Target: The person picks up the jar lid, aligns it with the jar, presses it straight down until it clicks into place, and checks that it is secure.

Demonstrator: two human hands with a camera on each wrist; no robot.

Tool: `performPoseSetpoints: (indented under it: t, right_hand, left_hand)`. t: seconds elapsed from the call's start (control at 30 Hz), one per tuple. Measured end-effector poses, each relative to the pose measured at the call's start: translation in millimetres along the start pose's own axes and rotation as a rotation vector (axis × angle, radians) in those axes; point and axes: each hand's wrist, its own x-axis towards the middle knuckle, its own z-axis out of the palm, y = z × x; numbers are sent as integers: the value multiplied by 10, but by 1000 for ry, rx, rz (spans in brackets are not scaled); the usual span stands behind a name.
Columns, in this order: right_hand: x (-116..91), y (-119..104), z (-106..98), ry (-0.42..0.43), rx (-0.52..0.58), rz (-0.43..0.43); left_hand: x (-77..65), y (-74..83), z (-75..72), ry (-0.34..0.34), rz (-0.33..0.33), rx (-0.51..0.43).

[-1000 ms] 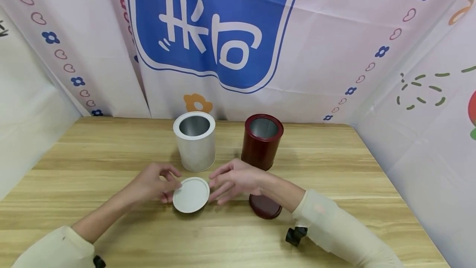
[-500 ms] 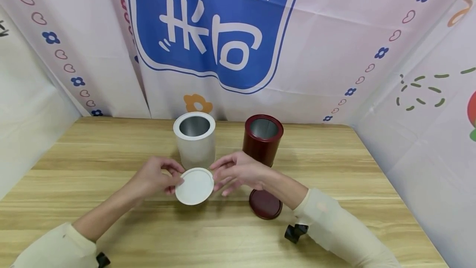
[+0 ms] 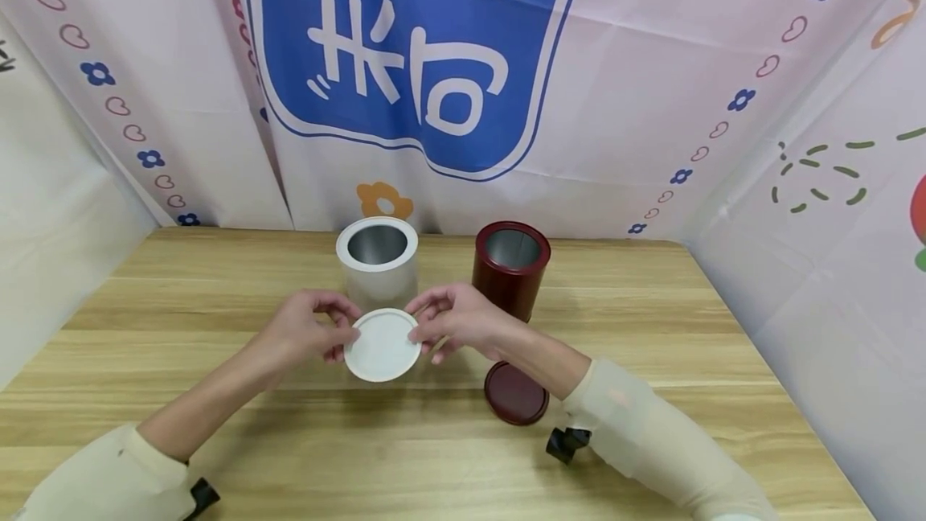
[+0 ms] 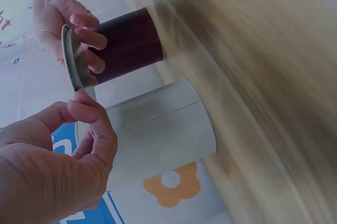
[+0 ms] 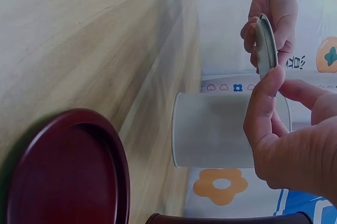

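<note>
A round white lid [image 3: 383,346] is held up off the table, in front of the white can. My left hand [image 3: 313,330] pinches its left edge between thumb and fingers. At the opposite edge, my right hand [image 3: 463,322] pinches it too. In both wrist views the lid appears nearly edge-on, with the thumb and finger of each hand at its rim. Behind it stands the white can [image 3: 381,280], upright and uncovered, its grey metal inside showing. The lid and hands cover part of the can's lower front in the head view.
To the right stands an uncovered dark red can [image 3: 506,288], partly behind my right wrist. Its dark red lid [image 3: 517,394] lies on the wooden table [image 3: 405,457] below my right forearm. A printed cloth [image 3: 615,103] hangs along the table's back edge.
The white lid has risen and moved slightly right, toward the white can, carried by my left hand. My right hand has come from beside the lid to pinching its right edge.
</note>
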Motion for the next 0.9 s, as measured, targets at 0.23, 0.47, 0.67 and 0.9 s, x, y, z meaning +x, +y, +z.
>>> performPoseSetpoints:
  t: [0.23,0.47,0.67,0.9]
  right_hand:
    - [-1,-83,15,14,-3,-8]
    - [8,-133,38,13,-5,-30]
    - [-2,-210,55,21,-1,-55]
    - [-25,-309,67,59,-8,-90]
  left_hand:
    - [29,88,-51,33,7,9]
    - [15,149,-112,34,-5,-1]
    - [16,185,-161,39,12,-6]
    - [11,276,-213,32,2,-8]
